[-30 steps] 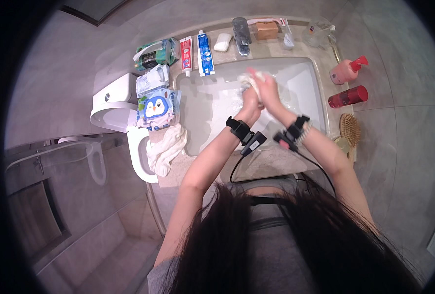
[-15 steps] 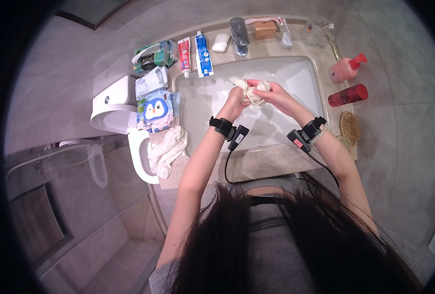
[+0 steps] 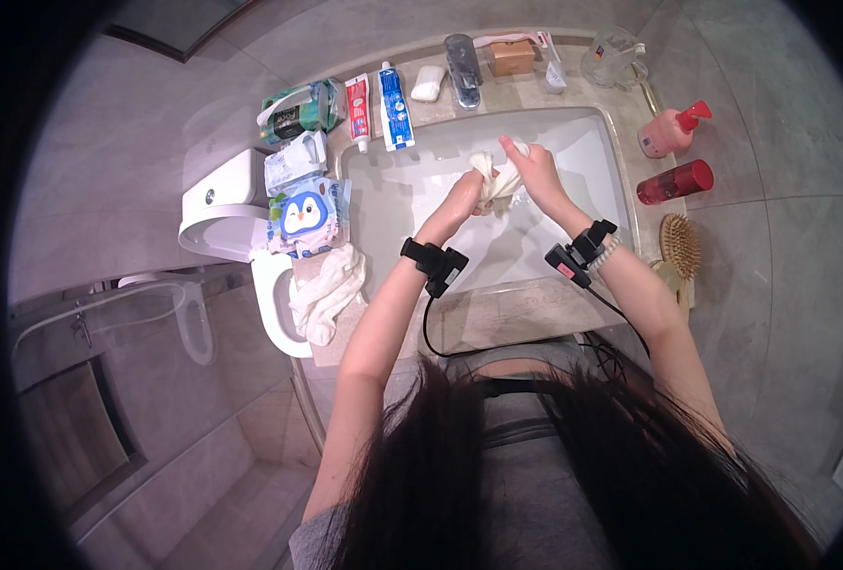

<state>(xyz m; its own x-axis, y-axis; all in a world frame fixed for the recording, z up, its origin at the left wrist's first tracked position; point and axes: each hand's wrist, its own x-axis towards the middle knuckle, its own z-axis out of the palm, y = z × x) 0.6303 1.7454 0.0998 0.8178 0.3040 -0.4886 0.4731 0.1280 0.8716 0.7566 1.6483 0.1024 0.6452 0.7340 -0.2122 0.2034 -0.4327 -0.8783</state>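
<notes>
Between my two hands a wet white cloth (image 3: 505, 182) is stretched and twisted, held over the sink basin (image 3: 402, 180). My left hand (image 3: 461, 201) is closed around its left end, with a bit of fabric poking out above the fist. The other end sits in my right hand (image 3: 536, 179), whose fingers wrap the cloth while the thumb points up and away to the left. Part of the fingers on both hands is hidden by the fabric and the hands themselves. A second white cloth (image 3: 328, 296) lies crumpled on the counter left of the basin.
Wipe packs (image 3: 306, 217) and a toilet (image 3: 222, 217) are at the left. Along the back edge lie toothpaste tubes (image 3: 395, 106), soap (image 3: 428, 84), a dark bottle (image 3: 462, 71) and a small box (image 3: 512, 59). A pink pump bottle (image 3: 667, 135), red bottle (image 3: 673, 182) and hairbrush (image 3: 680, 245) stand right.
My hands have gone from bunching the cloth close together to holding it twisted between them. The right hand has turned, its thumb now raised.
</notes>
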